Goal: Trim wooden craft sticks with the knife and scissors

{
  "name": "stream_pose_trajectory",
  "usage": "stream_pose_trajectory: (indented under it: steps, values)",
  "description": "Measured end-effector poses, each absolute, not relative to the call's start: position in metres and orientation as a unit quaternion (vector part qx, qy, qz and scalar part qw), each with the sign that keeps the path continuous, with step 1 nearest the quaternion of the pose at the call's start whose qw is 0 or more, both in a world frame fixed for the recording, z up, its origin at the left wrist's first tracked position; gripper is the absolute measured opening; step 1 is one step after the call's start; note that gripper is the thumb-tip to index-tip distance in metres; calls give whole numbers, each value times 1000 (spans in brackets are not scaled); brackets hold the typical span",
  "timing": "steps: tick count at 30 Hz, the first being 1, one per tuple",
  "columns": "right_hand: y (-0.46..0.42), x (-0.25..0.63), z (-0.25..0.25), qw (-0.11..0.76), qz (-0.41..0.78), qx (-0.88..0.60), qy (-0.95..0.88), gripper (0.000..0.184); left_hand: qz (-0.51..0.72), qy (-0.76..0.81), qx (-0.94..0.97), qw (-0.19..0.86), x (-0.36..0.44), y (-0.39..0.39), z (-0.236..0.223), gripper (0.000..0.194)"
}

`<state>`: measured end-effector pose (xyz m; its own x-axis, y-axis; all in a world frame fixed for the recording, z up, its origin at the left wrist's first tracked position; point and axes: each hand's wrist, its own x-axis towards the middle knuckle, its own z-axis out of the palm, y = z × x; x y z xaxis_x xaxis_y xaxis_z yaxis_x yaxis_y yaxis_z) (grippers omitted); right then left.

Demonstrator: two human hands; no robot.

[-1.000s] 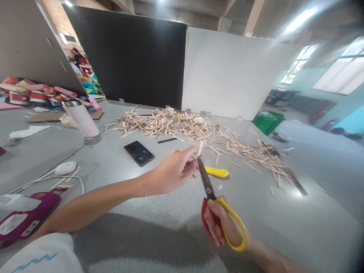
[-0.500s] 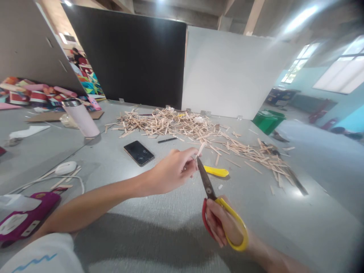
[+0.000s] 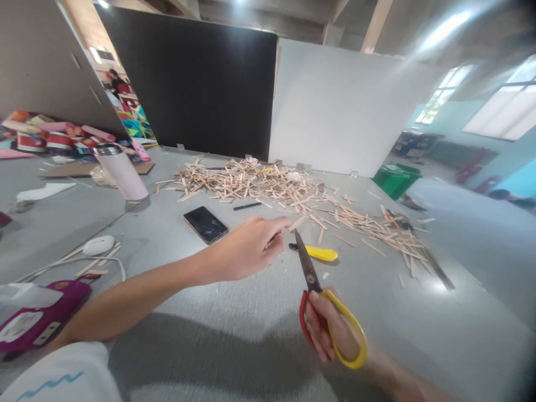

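Observation:
Between the thumb and fingers of my left hand is a short flat wooden stick, pointing up and to the right. My right hand grips a pair of scissors with one red and one yellow handle. Its dark blades look closed together, and the tip is just right of my left fingertips, close to the stick. Behind the blades a yellow utility knife lies on the grey table. A heap of thin wooden sticks spreads beyond both hands.
A phone and a black pen lie left of centre. Farther left are a pink bottle, a white mouse and a purple power strip. Black and white boards stand behind the sticks.
The stick has tilted from steep to more slanted in my left fingers. The scissors have shifted slightly right, so a small gap shows between blade tip and fingers.

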<state>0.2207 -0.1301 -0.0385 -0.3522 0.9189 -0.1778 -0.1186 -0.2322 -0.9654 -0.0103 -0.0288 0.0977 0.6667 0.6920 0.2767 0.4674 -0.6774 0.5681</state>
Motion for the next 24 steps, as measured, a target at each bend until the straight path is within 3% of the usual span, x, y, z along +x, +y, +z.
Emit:
stream_pose_trajectory:
  steps: [7, 15, 24]
  values:
    - [-126, 223, -42, 394, 663, -420, -479, 73, 252, 340, 857, 295, -10, -27, 95, 7]
    - [-131, 222, -35, 379, 662, -416, -495, 72, 256, 327, 824, 384, -8, -30, 97, 5]
    - [-133, 222, -33, 370, 642, -423, -522, 69, 256, 333, 848, 324, -11, -32, 97, 14]
